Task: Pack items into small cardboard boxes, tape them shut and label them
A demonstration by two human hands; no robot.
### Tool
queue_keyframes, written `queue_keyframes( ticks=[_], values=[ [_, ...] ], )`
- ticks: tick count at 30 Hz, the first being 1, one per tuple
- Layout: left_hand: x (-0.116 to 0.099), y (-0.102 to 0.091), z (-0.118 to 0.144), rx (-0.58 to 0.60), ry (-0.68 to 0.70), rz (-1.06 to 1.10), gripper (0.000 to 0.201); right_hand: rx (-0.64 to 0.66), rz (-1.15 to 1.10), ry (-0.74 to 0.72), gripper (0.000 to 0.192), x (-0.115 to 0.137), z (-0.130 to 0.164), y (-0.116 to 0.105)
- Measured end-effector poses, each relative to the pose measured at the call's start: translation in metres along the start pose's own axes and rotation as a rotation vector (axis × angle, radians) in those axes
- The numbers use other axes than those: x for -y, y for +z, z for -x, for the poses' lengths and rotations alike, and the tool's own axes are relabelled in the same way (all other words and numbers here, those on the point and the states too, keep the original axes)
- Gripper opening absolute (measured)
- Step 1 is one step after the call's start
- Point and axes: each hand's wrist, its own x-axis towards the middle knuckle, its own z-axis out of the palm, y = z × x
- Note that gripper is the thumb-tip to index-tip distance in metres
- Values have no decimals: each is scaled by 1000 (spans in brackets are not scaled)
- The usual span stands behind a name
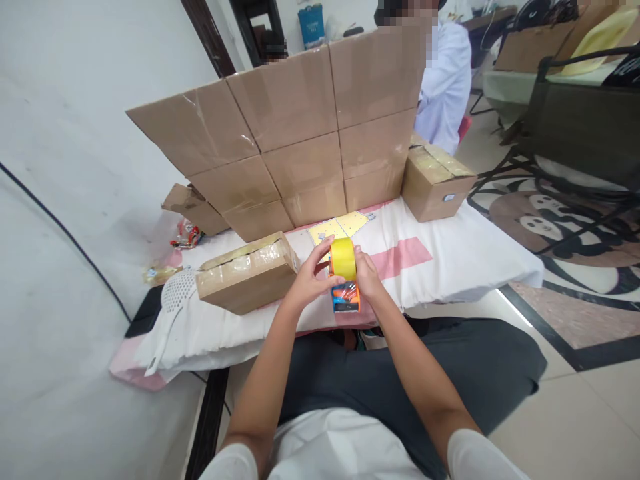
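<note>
Between my two hands is what looks like a roll of yellow tape (343, 259), held just over the table's near edge. My left hand (316, 275) grips it from the left, thumb in front and fingers curved behind. On its right side, my right hand (367, 272) presses with bent fingers. Directly below the yellow roll shows an orange, blue and black shiny item (346, 298); I cannot tell whether it is joined to the roll.
A taped cardboard box (247, 277) lies left of my hands, near a white slotted skimmer (175, 300). Another box (437, 180) stands at the right. A tall cardboard panel (305, 127) crosses the table's back. Behind it is a person in a light shirt (445, 80).
</note>
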Motion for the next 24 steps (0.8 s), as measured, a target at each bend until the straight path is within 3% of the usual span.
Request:
queue_keyframes(
  ticks=[3, 6, 10, 13, 16, 19, 24],
  values=[
    [4, -2, 3, 15, 10, 51, 92, 140, -161, 80, 83, 4, 2, 1],
    [4, -3, 5, 31, 0, 51, 95, 238, -203, 55, 71, 13, 4, 4],
    [8, -5, 6, 20, -3, 33, 94, 223, -196, 65, 51, 21, 2, 8],
    [18, -8, 10, -108, -61, -39, 95, 213, -232, 67, 49, 21, -1, 7],
    [26, -4, 14, -264, -183, -92, 77, 199, -279, 28, 48, 22, -3, 3],
    [29, 9, 16, -185, -189, -105, 48, 155, -262, -39, 44, 24, -6, -1],
    [28, 27, 10, -191, -129, -101, 29, 101, -220, -87, 39, 17, -9, -5]
  ],
)
